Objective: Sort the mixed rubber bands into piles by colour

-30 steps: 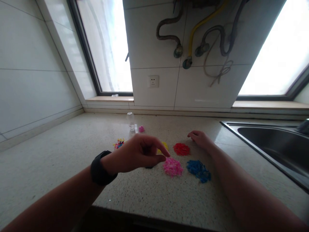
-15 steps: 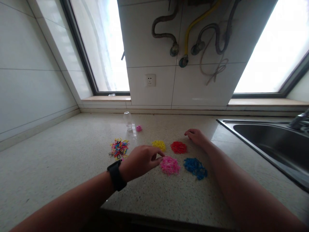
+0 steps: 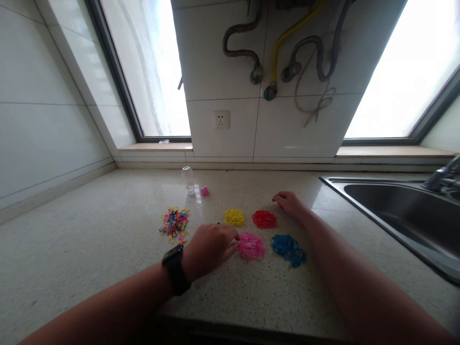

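Note:
My left hand, with a black watch on its wrist, is low over the counter. Its thumb and forefinger are apart at the left edge of a pile of pink rubber bands. My right hand rests on the counter beyond a red pile of bands, fingers loosely bent, nothing visible in them. Nearby lie a yellow pile and a blue pile. Left of my left hand is a mixed-colour heap of bands, with a few loose ones at its near side.
A clear bottle stands at the back left beside a small pink cap. A steel sink is set into the counter on the right. The tiled wall holds a socket and hoses.
My left hand has lowered and drawn slightly back, its fingertips still beside the pink pile. My right hand stays in place; the whole view has shifted a little.

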The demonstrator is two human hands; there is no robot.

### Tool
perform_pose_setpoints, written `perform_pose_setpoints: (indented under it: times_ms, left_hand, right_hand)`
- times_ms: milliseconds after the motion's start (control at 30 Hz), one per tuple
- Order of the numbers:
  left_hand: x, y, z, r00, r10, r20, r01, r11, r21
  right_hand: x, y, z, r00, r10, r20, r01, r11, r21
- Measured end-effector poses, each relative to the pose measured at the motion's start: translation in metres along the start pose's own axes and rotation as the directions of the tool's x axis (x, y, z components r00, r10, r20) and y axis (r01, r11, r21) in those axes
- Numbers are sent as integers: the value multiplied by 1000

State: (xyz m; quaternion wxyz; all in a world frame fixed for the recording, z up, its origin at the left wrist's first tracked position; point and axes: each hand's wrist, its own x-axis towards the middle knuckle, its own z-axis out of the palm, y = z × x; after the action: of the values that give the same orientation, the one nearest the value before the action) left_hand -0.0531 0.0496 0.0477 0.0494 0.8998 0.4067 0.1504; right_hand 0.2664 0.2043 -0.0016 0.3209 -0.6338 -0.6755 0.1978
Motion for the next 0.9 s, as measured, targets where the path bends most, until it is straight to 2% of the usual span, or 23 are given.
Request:
perform_pose_setpoints:
  times_ms: [467,900]
  left_hand:
    - [-3,4,1,999,5,40,-8,997,79]
    - [-4,5,-1,997,36,73,-44,992,115]
  right_hand:
    - [-2,-4,-1,1000,8,10,-8,1000,-12]
    - [3,5,2,1000,1,17,-1,1000,-1]
